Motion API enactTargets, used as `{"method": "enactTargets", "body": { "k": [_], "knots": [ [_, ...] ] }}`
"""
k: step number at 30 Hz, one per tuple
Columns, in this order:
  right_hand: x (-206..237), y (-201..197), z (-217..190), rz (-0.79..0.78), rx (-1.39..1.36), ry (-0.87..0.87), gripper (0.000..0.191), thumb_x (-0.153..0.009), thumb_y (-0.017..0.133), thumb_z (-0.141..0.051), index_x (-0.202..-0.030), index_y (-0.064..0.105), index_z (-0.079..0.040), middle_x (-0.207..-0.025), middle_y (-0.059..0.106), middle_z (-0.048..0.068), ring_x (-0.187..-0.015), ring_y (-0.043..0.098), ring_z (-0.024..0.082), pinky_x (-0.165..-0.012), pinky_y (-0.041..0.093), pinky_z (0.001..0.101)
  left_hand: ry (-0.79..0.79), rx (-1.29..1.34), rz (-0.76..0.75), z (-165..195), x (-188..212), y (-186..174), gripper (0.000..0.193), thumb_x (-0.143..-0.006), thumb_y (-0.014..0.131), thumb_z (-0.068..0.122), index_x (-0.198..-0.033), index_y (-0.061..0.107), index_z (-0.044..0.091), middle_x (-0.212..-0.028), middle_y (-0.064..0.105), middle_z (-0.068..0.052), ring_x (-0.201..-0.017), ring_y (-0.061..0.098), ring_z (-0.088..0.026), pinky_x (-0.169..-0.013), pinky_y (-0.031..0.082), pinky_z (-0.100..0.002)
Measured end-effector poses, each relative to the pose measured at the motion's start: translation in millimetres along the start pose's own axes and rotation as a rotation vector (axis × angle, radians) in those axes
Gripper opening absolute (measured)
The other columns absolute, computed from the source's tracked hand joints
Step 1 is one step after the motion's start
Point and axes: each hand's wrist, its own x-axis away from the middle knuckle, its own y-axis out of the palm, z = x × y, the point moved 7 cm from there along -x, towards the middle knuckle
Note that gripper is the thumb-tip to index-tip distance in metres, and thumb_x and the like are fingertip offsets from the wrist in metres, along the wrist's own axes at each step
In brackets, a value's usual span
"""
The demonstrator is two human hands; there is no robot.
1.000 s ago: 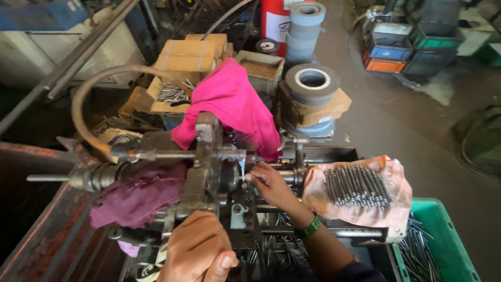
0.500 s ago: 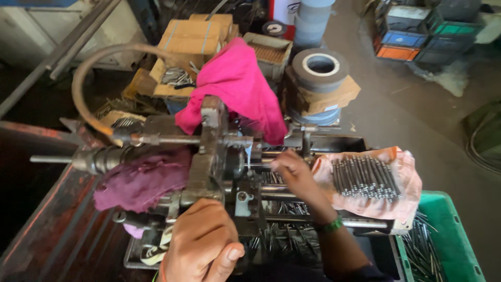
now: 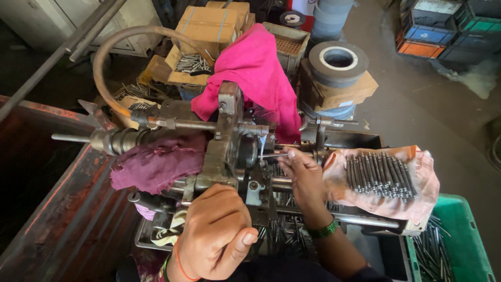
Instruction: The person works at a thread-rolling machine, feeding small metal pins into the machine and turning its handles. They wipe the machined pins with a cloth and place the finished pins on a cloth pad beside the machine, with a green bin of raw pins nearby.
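A small metal machine stands in front of me, with a pink cloth draped over its back and a purple cloth on its left side. My right hand pinches a thin metal rod at the machine's middle, its tip pointing left into the mechanism. My left hand is closed over a knob or lever at the machine's near side; the part under the palm is hidden. To the right, several more metal rods lie on an orange-pink cloth.
A green crate holding rods sits at the lower right. Behind the machine are cardboard boxes, one with rods, and grey grinding wheels. A curved hose loops at the left above a rusty red metal surface.
My view has shifted closer and slightly down. My right hand stays at the machine's middle with the rod; my left hand remains closed at the near side.
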Motion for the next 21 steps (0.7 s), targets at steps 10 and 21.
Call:
{"method": "enactTargets", "body": {
  "k": [10, 21],
  "knots": [
    [1, 6, 15, 0.024, 0.070, -0.002, 0.027, -0.099, 0.065, -0.017, -0.116, 0.072, 0.003, -0.104, 0.076, 0.009, -0.091, 0.072, 0.016, -0.087, 0.061, 0.0317, -0.014, 0.005, 0.020, 3, -3, -2, 0.034, -0.102, 0.062, 0.023, -0.073, 0.055, 0.007, -0.073, 0.057, -0.004, -0.066, 0.056, -0.024, -0.072, 0.044, -0.039],
    [26, 58, 1, -0.340, 0.604, -0.181, 0.069, -0.110, 0.025, -0.053, -0.154, 0.043, -0.004, -0.147, 0.051, 0.004, -0.138, 0.044, 0.016, -0.118, 0.027, 0.0335, 0.008, 0.023, 0.076, -2, 0, 0, 0.039, -0.104, 0.060, 0.026, -0.070, 0.055, 0.006, -0.070, 0.056, -0.004, -0.063, 0.055, -0.022, -0.072, 0.047, -0.039]
  ]
}}
